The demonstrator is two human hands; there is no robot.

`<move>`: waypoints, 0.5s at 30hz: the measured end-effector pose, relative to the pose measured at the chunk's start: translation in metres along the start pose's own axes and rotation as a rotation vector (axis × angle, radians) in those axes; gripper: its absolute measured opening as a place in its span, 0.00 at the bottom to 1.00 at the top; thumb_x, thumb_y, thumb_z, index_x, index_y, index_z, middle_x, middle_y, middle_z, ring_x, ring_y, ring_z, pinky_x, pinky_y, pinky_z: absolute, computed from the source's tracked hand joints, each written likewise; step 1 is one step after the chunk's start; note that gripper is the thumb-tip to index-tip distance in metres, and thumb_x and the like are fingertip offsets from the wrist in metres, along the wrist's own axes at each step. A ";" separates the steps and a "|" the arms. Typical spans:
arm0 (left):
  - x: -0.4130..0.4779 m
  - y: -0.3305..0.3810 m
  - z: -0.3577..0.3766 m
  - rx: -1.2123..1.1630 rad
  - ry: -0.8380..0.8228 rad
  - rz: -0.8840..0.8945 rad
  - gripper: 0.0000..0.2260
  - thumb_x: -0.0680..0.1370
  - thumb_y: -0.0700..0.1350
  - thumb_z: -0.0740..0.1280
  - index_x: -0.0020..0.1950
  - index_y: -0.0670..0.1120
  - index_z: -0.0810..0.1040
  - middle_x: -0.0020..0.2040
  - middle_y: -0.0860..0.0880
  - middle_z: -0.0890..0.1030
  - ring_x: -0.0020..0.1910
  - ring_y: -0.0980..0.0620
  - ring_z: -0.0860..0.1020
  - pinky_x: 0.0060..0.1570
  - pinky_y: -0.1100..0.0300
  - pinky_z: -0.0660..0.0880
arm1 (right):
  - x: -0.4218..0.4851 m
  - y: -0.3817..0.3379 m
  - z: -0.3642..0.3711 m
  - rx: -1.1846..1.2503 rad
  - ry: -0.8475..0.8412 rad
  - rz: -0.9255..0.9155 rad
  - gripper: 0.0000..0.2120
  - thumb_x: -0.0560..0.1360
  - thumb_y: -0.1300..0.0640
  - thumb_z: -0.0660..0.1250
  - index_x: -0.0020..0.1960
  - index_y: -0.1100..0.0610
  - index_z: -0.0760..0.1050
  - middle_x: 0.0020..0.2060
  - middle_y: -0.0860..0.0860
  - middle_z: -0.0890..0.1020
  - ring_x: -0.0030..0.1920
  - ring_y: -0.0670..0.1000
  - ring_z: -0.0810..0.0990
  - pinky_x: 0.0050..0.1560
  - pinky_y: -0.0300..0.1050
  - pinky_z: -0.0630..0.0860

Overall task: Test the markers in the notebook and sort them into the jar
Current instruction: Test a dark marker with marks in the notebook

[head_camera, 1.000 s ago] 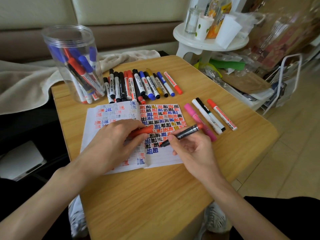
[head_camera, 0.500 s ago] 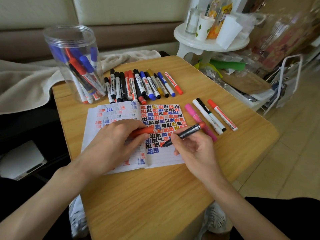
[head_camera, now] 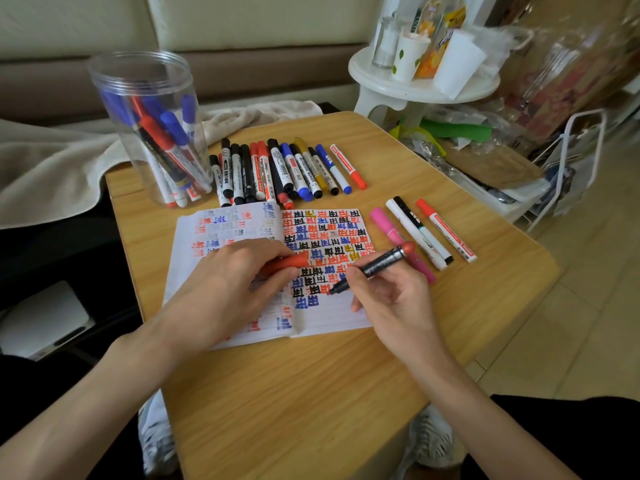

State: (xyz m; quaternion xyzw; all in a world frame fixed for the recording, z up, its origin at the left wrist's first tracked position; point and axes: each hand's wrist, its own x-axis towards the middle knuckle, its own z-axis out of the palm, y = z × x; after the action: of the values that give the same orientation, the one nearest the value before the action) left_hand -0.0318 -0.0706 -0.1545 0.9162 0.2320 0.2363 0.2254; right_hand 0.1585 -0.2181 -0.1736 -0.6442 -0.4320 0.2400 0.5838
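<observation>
The right hand (head_camera: 391, 299) pinches a black marker (head_camera: 377, 265), its tip on the notebook (head_camera: 332, 317), which is filled with repeated red, black and blue characters. The left hand (head_camera: 225, 285) grips a red cap (head_camera: 287, 264). The marker labels are too blurred to read.

A wooden table (head_camera: 311, 393) lies under the left fingers (head_camera: 256, 252) and right fingers (head_camera: 356, 273), and a beige blanket (head_camera: 52, 168) is draped well beyond the left fingers, off the far left edge. Far beyond the right fingers is a white round stand (head_camera: 426, 93) bearing paper cups (head_camera: 410, 57) and bottles (head_camera: 384, 43). A white wire rack (head_camera: 587, 113) sits further right.
</observation>
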 end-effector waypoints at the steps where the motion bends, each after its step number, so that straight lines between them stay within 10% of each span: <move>1: 0.000 0.000 0.000 0.003 0.002 0.000 0.15 0.79 0.61 0.61 0.58 0.55 0.81 0.47 0.62 0.81 0.44 0.67 0.76 0.39 0.70 0.69 | 0.000 0.000 0.000 -0.007 -0.002 -0.007 0.01 0.80 0.62 0.71 0.50 0.58 0.81 0.36 0.49 0.84 0.32 0.48 0.82 0.36 0.42 0.79; 15: 0.000 0.001 0.000 0.006 0.022 0.005 0.11 0.81 0.55 0.66 0.61 0.54 0.82 0.52 0.60 0.79 0.48 0.58 0.78 0.45 0.65 0.75 | 0.001 -0.006 -0.002 0.135 0.027 0.065 0.02 0.79 0.65 0.71 0.51 0.63 0.80 0.35 0.48 0.84 0.31 0.48 0.79 0.35 0.40 0.78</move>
State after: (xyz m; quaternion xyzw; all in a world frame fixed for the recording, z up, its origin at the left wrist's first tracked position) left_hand -0.0316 -0.0711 -0.1535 0.9148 0.2330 0.2462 0.2194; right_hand 0.1586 -0.2188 -0.1673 -0.6203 -0.3856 0.2786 0.6237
